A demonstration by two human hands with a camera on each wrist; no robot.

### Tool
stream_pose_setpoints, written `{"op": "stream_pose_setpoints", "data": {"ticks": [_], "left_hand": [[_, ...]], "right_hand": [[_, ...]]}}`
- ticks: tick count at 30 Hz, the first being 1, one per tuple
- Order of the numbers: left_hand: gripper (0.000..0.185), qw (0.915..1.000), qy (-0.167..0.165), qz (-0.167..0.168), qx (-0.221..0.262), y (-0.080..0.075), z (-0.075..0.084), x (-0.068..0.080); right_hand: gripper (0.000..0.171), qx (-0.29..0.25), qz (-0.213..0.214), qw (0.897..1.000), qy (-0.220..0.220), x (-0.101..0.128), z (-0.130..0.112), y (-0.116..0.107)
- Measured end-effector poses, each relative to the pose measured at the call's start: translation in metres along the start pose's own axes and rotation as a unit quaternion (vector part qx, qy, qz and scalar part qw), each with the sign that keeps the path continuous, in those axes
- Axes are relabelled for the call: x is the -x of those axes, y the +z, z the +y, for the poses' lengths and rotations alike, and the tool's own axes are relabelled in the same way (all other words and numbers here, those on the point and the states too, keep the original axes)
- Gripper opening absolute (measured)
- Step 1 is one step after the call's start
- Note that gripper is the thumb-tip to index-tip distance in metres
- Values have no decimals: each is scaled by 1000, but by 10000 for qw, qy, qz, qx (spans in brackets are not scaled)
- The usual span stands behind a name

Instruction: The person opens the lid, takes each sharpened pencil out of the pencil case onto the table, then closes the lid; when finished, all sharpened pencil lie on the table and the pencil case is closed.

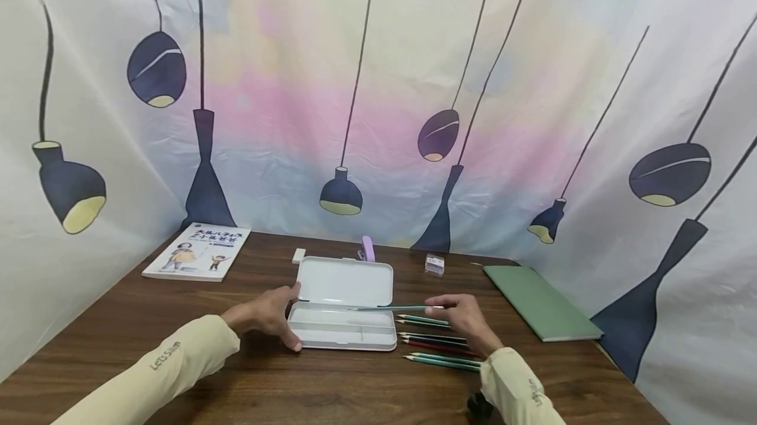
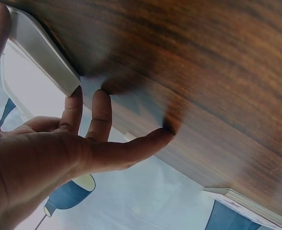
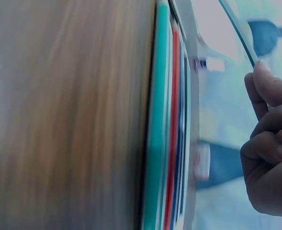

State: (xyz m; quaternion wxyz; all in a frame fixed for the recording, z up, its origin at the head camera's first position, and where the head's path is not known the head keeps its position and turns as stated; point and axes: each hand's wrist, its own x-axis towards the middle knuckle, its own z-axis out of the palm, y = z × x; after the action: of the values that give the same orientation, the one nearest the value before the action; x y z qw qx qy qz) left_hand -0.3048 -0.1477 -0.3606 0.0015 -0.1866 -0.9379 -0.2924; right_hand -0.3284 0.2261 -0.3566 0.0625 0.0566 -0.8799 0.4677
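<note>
A white pencil case (image 1: 343,336) lies with its lid (image 1: 345,280) raised, showing a tray split into compartments. At its left end my left hand (image 1: 269,310) holds the case, thumb at the front corner and a finger at the back; in the left wrist view, other fingers (image 2: 101,110) reach down to the table. My right hand (image 1: 464,316) pinches a green pencil (image 1: 393,308) by its right end. That pencil is level, its left part over the tray's back compartment. Several green, dark and red pencils (image 1: 440,344) lie in a row right of the case.
Behind the case are a white eraser (image 1: 298,255), a purple object (image 1: 367,249) and a small clear box (image 1: 434,265). A picture book (image 1: 198,252) lies back left and a green notebook (image 1: 541,301) right. A black object (image 1: 479,405) is by the right sleeve.
</note>
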Motion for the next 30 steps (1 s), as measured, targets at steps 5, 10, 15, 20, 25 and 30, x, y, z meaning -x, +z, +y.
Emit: {"op": "stream_pose_setpoints", "data": {"ticks": [5,10,15,20,25,30], "left_hand": [[122,10000,68,-36,-7,-1,0,0],[120,9998,153,-22,-107,-1,0,0],[120,9998,131,-10,-114,-3,1,1],[119,10000,30,-77,-51,-3,1,1],[120,9999,-46,-124,-40,-3,0,1],[121,9999,-38,-93,-34,-2,1,2]], "right_hand": [[30,-116,115,9983,559,15,17,-38],[36,-132,-101,9951,978,34,30,-70],[39,286,-256,9951,908,54,39,-91],[44,117,-679,9944,803,68,47,-102],[42,249,-899,9929,741,76,55,-103],[36,377,-785,9930,792,79,58,-99]]}}
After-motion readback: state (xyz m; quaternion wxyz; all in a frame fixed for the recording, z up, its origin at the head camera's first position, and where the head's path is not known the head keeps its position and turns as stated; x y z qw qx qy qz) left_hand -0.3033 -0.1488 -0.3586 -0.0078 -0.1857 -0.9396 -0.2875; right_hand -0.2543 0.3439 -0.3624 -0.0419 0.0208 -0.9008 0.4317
